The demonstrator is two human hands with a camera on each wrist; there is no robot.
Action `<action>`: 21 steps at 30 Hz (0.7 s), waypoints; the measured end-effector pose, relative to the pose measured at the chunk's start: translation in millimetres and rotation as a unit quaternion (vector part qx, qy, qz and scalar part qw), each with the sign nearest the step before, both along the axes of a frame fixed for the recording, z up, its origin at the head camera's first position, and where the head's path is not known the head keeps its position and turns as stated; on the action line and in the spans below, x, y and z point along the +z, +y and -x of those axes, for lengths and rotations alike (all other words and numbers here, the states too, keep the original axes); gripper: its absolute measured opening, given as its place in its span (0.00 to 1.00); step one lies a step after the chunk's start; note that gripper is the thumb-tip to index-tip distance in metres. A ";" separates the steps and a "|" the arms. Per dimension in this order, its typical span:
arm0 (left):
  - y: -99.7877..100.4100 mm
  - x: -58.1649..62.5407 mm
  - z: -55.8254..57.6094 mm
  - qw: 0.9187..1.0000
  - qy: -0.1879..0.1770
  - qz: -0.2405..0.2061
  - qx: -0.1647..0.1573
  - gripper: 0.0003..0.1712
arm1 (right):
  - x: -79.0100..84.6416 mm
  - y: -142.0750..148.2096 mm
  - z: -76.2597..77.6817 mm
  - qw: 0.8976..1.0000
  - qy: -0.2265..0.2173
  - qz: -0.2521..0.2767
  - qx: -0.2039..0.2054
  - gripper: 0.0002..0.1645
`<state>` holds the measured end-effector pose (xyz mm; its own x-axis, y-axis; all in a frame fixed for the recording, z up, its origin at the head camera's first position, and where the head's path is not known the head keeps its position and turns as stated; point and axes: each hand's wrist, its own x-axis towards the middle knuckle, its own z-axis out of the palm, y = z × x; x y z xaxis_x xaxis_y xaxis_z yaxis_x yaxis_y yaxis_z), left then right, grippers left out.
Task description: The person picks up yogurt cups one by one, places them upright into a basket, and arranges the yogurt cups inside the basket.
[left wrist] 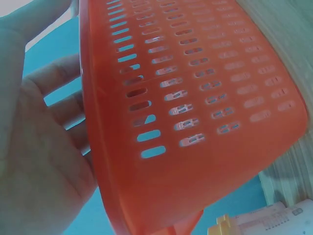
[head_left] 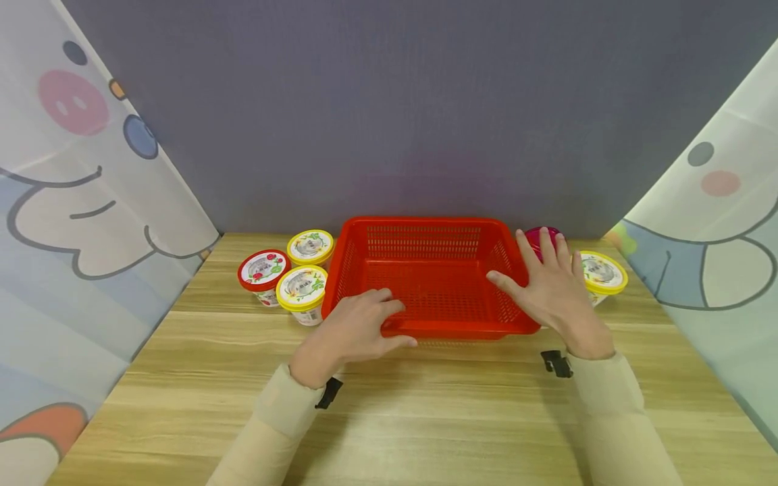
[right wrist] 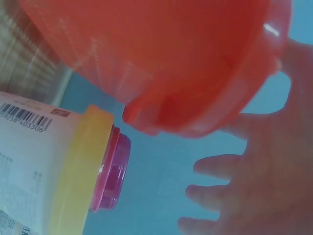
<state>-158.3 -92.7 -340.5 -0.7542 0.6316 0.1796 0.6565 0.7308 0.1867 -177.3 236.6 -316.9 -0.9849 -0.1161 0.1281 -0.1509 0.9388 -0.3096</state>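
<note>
A red plastic basket (head_left: pixel 419 287) with slotted walls stands on the table. My left hand (head_left: pixel 358 326) is at its front left corner, thumb stretched out in front and fingers loosely bent over the rim. In the left wrist view the basket's slotted wall (left wrist: pixel 195 147) lies beside the left palm (left wrist: pixel 44 147); whether the fingers touch it cannot be told. My right hand (head_left: pixel 550 290) is over the right rim with fingers spread, thumb towards the basket's inside. In the right wrist view the basket's corner (right wrist: pixel 195 88) partly covers its fingers. Neither hand visibly grips anything.
Left of the basket stand a red-lidded cup (head_left: pixel 264 270) and two yellow-lidded cups, the rear one (head_left: pixel 310 246) and the front one (head_left: pixel 302 287). On the right are a magenta-lidded container (head_left: pixel 537 236), partly behind my hand, and a yellow-lidded cup (head_left: pixel 604 271). A grey wall (head_left: pixel 395 121) rises behind.
</note>
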 end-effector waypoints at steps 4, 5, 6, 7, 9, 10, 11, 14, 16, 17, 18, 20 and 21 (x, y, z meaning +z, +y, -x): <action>0.4 -0.2 -1.2 1.000 -0.005 0.004 -0.009 0.27 | 0.1 3.3 1.4 1.000 0.004 0.010 -0.004 0.59; 0.2 -0.4 -1.5 1.000 -0.005 0.003 -0.010 0.26 | -0.3 4.2 1.9 1.000 0.009 0.014 -0.004 0.59; -0.1 -0.5 -1.8 1.000 -0.005 0.002 -0.012 0.25 | -0.9 5.1 2.3 1.000 0.014 0.017 -0.004 0.59; -0.3 -0.8 -2.1 1.000 -0.004 0.000 -0.013 0.23 | -1.5 6.1 2.5 1.000 0.019 0.020 -0.004 0.58; -0.7 -1.0 -2.5 1.000 -0.002 -0.003 -0.015 0.22 | -2.8 8.4 3.4 0.999 0.030 0.021 -0.004 0.58; -0.9 -0.8 -2.6 1.000 -0.002 -0.005 -0.015 0.21 | -3.3 9.6 3.8 0.999 0.033 0.020 -0.005 0.57; -1.1 -0.8 -2.5 1.000 -0.004 -0.006 -0.016 0.20 | -3.8 10.8 4.2 0.999 0.034 0.019 -0.005 0.57; -1.4 -0.9 -2.0 1.000 -0.011 -0.007 -0.016 0.19 | -5.0 14.2 6.0 0.999 0.038 0.014 -0.004 0.57; -1.4 -1.0 -1.4 1.000 -0.011 -0.006 -0.017 0.19 | -5.0 16.5 8.1 0.999 0.043 0.006 -0.001 0.57; -1.3 -1.3 -0.9 1.000 -0.009 -0.005 -0.017 0.19 | -4.9 17.6 9.5 0.999 0.045 0.004 0.000 0.57; -1.1 -1.2 -0.6 1.000 -0.007 -0.003 -0.017 0.19 | -4.4 18.8 10.9 0.999 0.048 0.000 0.000 0.57; -0.8 -0.8 -0.2 1.000 -0.006 -0.002 -0.016 0.19 | -2.7 21.3 14.1 0.999 0.052 -0.006 0.001 0.56; -0.5 -0.9 -0.1 1.000 -0.005 -0.001 -0.015 0.19 | -1.8 22.5 15.6 0.999 0.053 -0.010 0.000 0.56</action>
